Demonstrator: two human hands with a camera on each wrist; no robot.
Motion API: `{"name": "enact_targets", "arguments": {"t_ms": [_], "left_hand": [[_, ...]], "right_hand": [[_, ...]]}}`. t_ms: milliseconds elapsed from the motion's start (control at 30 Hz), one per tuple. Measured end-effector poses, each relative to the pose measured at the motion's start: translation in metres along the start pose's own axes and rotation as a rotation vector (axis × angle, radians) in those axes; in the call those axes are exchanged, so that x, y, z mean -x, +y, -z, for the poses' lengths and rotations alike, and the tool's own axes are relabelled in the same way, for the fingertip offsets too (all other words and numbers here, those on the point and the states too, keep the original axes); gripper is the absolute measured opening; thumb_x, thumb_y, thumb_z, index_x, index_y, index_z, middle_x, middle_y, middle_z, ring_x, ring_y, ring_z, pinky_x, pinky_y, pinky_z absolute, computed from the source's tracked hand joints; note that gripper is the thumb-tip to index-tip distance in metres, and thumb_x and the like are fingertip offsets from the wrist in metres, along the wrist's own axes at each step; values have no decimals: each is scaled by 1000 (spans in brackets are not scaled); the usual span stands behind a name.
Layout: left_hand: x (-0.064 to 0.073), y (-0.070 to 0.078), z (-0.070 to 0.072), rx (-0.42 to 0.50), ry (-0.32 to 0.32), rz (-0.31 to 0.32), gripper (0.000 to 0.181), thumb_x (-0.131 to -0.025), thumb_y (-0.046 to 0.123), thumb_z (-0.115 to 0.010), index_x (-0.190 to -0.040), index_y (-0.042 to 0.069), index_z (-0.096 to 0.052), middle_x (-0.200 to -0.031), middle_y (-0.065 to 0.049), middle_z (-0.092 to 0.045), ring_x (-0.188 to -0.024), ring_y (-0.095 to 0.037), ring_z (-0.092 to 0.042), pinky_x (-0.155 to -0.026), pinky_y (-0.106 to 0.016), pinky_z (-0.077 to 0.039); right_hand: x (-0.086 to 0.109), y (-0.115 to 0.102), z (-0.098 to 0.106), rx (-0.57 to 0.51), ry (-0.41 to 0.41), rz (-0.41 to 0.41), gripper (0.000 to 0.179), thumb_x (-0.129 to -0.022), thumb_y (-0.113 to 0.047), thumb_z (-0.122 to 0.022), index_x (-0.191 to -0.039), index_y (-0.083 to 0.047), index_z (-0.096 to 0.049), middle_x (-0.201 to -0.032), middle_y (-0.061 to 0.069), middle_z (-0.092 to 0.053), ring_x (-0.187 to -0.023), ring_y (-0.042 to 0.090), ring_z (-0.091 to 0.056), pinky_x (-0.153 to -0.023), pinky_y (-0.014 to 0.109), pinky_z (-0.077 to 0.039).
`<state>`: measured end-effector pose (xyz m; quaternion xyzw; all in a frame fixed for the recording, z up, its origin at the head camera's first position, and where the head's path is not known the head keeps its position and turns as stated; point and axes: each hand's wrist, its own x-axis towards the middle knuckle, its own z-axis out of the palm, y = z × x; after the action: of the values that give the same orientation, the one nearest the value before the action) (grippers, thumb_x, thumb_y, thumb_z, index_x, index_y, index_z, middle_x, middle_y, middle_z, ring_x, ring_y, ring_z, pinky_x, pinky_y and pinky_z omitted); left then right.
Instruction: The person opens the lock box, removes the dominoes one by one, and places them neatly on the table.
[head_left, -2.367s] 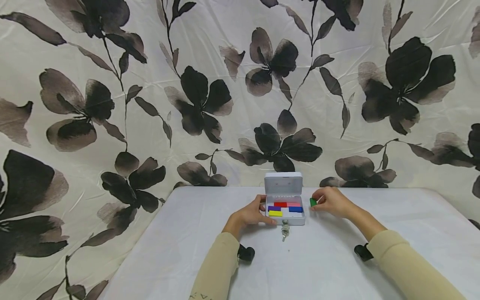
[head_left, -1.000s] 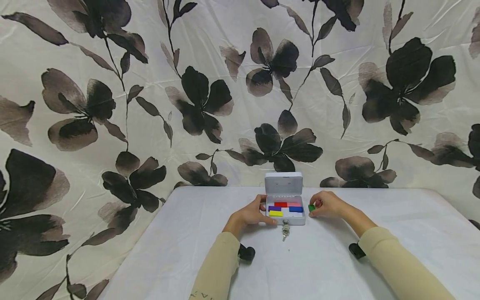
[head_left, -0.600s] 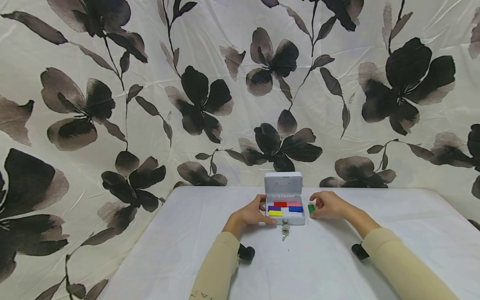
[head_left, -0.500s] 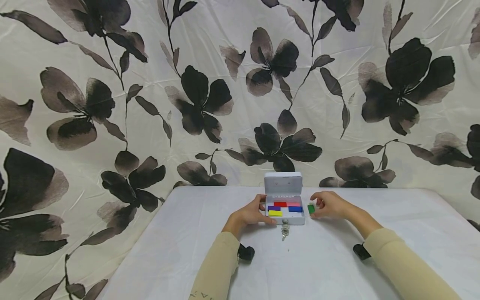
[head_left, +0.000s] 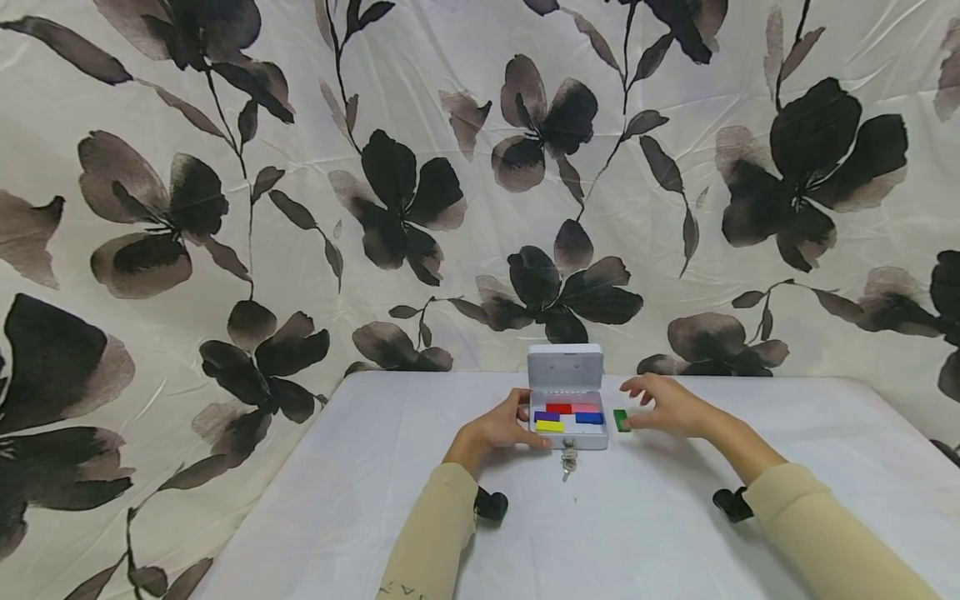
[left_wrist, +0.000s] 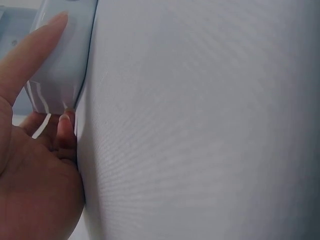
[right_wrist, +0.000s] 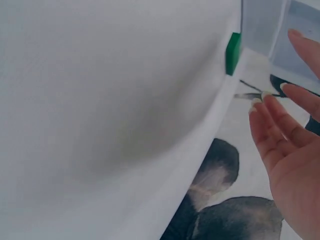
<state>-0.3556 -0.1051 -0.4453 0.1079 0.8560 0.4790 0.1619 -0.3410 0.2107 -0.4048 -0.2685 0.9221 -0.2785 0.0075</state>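
A white lock box stands on the table with its lid raised. Inside lie flat blocks, among them a red block, a yellow block and a blue block. My left hand grips the box's left front corner; in the left wrist view the thumb of that hand lies along the front wall and the curled fingers are at the side. Just right of the box lies a green block. My right hand is beside it, fingers spread; the right wrist view shows the hand apart from the green block.
Keys hang from the lock at the box's front. A white cloth covers the table. Behind its far edge hangs a floral curtain.
My right hand has let go of the green block and drawn back slightly right, leaving it flat beside the box. My left hand has stayed on the box.
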Motion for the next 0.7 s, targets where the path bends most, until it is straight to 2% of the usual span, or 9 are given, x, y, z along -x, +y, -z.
{"name": "enact_targets", "arguments": {"t_ms": [200,433,700], "left_hand": [[0,0,1,-8,2,5,95,-77,22,-91,-152,17,-33,-120,-8,-51,-120,-27,-46,-112,-51,-37],[0,-1,1,-6,2,15,96,-77,23,-92,-152,16,-32,-119,-8,-52,-118,-26,-47,-108,-49,-40],[-2,-3,1,12,-6,11,95,-77,24,-92,-152,17,-32,-121,-9,-52,-120,-28,-46,-111,-51,-37]], "right_hand": [[-6,-11,-2,-27,27,44,54,-88,-23,-81,-130,5,-61,-122,21,-64,-104,31,-61,-84,41,-53],[-16,-23,-14,-62,-9,76,54,-90,-21,-80,-131,7,-60,-123,21,-65,-105,33,-61,-89,48,-54],[-26,-32,-21,-67,-20,108,48,-90,-13,-79,-129,7,-61,-123,22,-64,-107,36,-62,-93,53,-53]]}}
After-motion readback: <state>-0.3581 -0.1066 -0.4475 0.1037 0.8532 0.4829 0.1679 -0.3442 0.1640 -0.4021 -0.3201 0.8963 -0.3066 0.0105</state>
